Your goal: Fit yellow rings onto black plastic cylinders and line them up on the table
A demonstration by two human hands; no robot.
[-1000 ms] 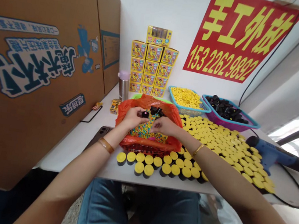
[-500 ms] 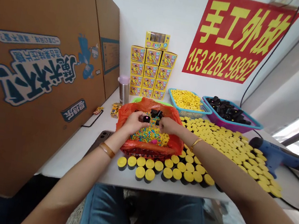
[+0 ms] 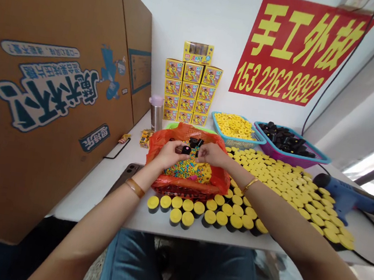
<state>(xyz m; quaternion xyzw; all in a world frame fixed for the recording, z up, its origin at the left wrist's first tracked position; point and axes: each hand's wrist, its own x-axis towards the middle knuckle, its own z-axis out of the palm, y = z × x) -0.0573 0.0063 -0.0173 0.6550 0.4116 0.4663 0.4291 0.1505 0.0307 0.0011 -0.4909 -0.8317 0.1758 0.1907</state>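
Since the earlier view, the left hand (image 3: 170, 154) and the right hand (image 3: 213, 154) have drawn closer together, and their fingertips now nearly meet.

Left hand: the fingers are closed in a pinch on a small black plastic piece (image 3: 184, 149). Right hand: the fingers are curled just beside that piece, above a dark item; contact cannot be determined.

Directly below the grip lie multicoloured candy beads (image 3: 183, 169), contained in an orange-red plastic bag (image 3: 219, 181). A cluster of black caps (image 3: 195, 142) rests on the bag just beyond the fingertips.

Nearer the person, rows of yellow-topped black cylinders (image 3: 209, 217) stand upright on the white table (image 3: 95, 196), and more extend to the right of the bag. Beyond the grip, a teal basket (image 3: 217, 121) holds yellow rings (image 3: 232, 125), and a purple basket (image 3: 288, 160) holds black parts (image 3: 279, 139). A blue hot glue gun (image 3: 342, 194) lies far right; a phone (image 3: 126, 173) lies under the left forearm.
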